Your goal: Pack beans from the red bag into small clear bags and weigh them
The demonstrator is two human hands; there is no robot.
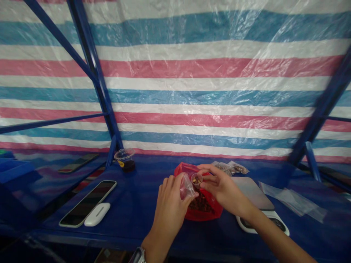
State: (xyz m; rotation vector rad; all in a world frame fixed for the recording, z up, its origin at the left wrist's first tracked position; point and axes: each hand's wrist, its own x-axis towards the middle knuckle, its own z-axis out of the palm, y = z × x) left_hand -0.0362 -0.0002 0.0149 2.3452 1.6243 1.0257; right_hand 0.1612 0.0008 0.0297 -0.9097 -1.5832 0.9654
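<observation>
My left hand (pixel 174 195) pinches a small clear plastic bag (pixel 187 186), its mouth turned toward the right. Close beside that mouth, my right hand (pixel 219 186) grips a small clear cup (pixel 196 179) with some dried brown and yellowish bits inside. Both hands are above a red plastic bag (pixel 215 208), which stands open on the blue table. Dark reddish-brown dried pieces (pixel 201 202) fill its bottom. What the small clear bag contains is hard to make out.
Right of the red bag lies a kitchen scale (pixel 255 193), with flat clear bags (pixel 294 201) beyond it. Filled packets (pixel 231 168) lie behind. To the left are a phone (pixel 89 202), a white earphone case (pixel 97 214) and a lidded cup of dark liquid (pixel 126 160). Blue posts (pixel 101 84) frame the table.
</observation>
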